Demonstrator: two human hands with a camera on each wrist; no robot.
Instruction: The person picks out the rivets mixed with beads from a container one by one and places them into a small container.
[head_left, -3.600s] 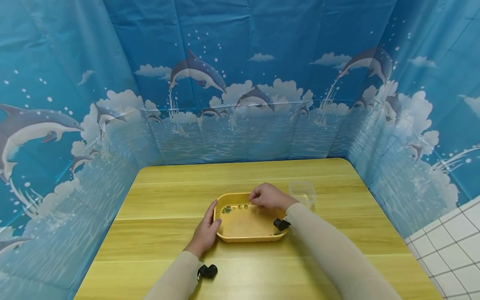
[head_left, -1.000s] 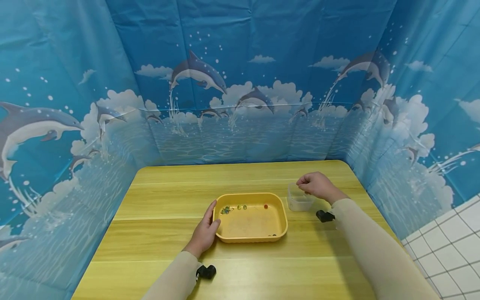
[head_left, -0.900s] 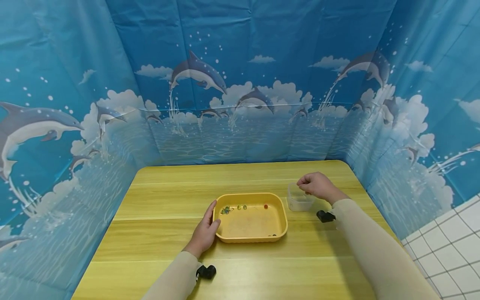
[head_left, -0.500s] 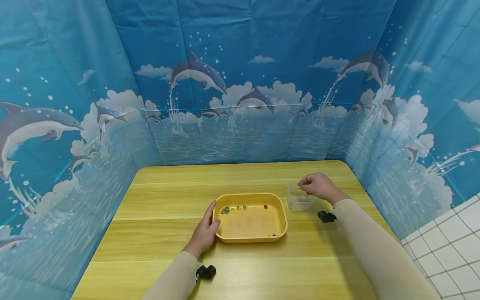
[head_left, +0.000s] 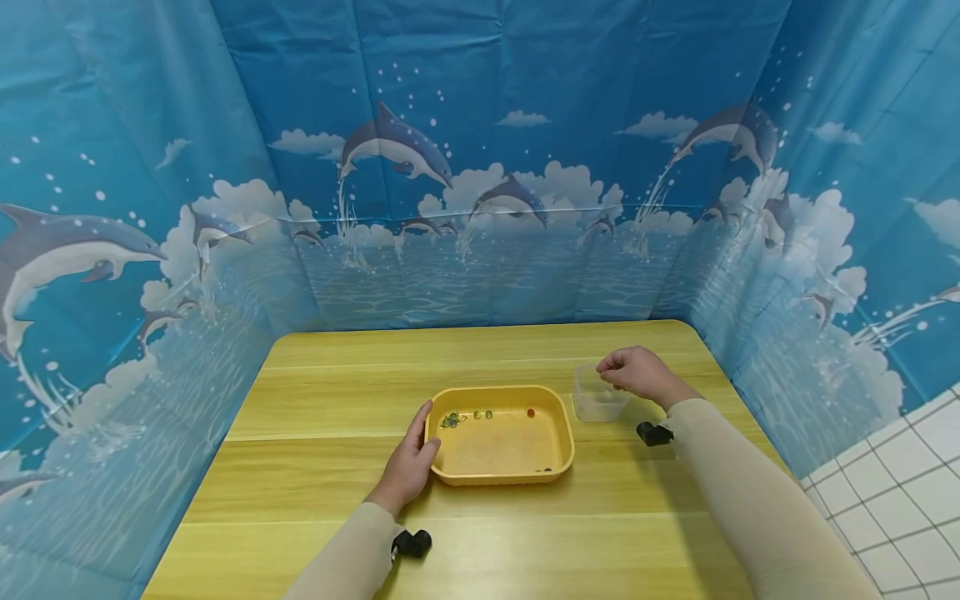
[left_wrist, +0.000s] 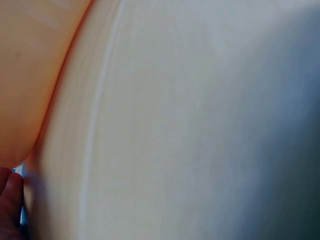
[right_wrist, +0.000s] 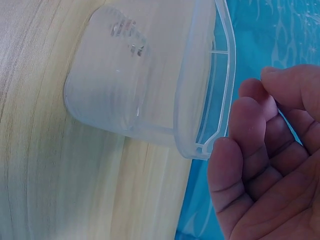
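Note:
In the head view, my left hand [head_left: 408,465] holds the left side of a yellow tray [head_left: 498,481], fingers along the outer wall and thumb at the rim. Several glass marbles [head_left: 452,420] cluster in its back left corner, two greenish ones [head_left: 483,414] beside them. A red marble [head_left: 531,413] lies at the back right; dark ones [head_left: 546,471] sit by the front wall. My right hand [head_left: 636,372] hovers at the rim of a clear plastic box [right_wrist: 102,95], fingers loosely bent, thumb near the index tip, nothing visible between them. Inside the box are small glassy pieces [right_wrist: 136,49].
The tray and box stand on a wood-grain table [head_left: 337,467]. A blue dolphin-print curtain [head_left: 480,275] hangs behind and on both sides. White tiles [head_left: 892,483] show at the right. Each wrist wears a small black camera [head_left: 412,544].
My right hand has moved from inside the tray to the right, over the clear box, uncovering the red marble; during the last second it has hardly moved. The left hand stays at the tray.

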